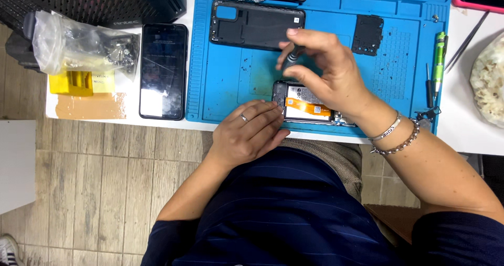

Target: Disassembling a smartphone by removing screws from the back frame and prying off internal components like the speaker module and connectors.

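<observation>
While the right hand [328, 69] pinches a slim dark-handled precision screwdriver [290, 57] between thumb and fingertips, holding it nearly upright with the tip down at the top end of the opened smartphone with its orange flex cable and bare inner parts [308, 106], the left hand [247, 132] lies flat with fingers pressed together on the phone's near-left corner, pinning it to the blue silicone repair mat [220, 72]. To do this well, I judge the driver should stay square to the screw, with light downward pressure and the turning done by the fingertips alone, the left hand keeping the phone from sliding. The phone sits at the mat's near edge, close to the table's rim above the person's lap, so a loosened screw could roll off; working it inward looks safer. Beyond the hands, the detached black plastic back cover [257, 24] and a small black inner plate [367, 34] lie apart on the mat, leaving open blue surface between. A green pen-shaped tool [440, 59] rests at the mat's right edge, and a second dark-screened smartphone [163, 71] lies just left of the mat.
</observation>
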